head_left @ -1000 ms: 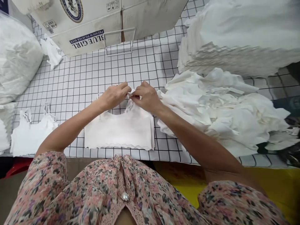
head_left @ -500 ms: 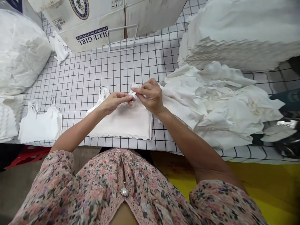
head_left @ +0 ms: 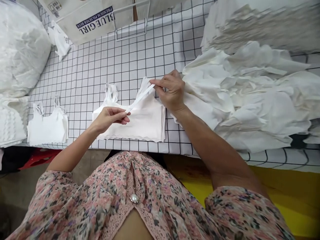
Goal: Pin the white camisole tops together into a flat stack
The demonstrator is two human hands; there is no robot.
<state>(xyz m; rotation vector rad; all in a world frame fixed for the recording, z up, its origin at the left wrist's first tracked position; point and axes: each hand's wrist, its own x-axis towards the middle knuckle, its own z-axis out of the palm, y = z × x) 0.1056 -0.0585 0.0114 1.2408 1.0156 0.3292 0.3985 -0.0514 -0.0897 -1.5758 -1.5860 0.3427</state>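
A white shoulder strap (head_left: 141,98) is stretched slantwise between my two hands. My left hand (head_left: 111,118) is closed, pinching its lower end between thumb and finger. At the upper right, my right hand (head_left: 171,90) is closed on the other end in a fingertip pinch. Beneath them lies a stack of white camisole tops (head_left: 140,126), laid flat with a scalloped hem toward me. The stack's left straps (head_left: 110,93) stand loosely looped on the cloth. Whether the held strap is sewn to the top piece is hard to see.
A smaller pile of white camisole tops (head_left: 47,128) lies at left beside a bulging plastic bag (head_left: 22,50). Crumpled white fabric (head_left: 250,96) heaps at right, before a tall stack of fabric (head_left: 270,26). A carton (head_left: 100,23) and wire stand (head_left: 131,36) are at the back of the gridded tablecloth (head_left: 90,66).
My hands have drawn apart, the left down and leftward, the right up and rightward, pulling the strap out between them. The whole view has also shifted slightly.
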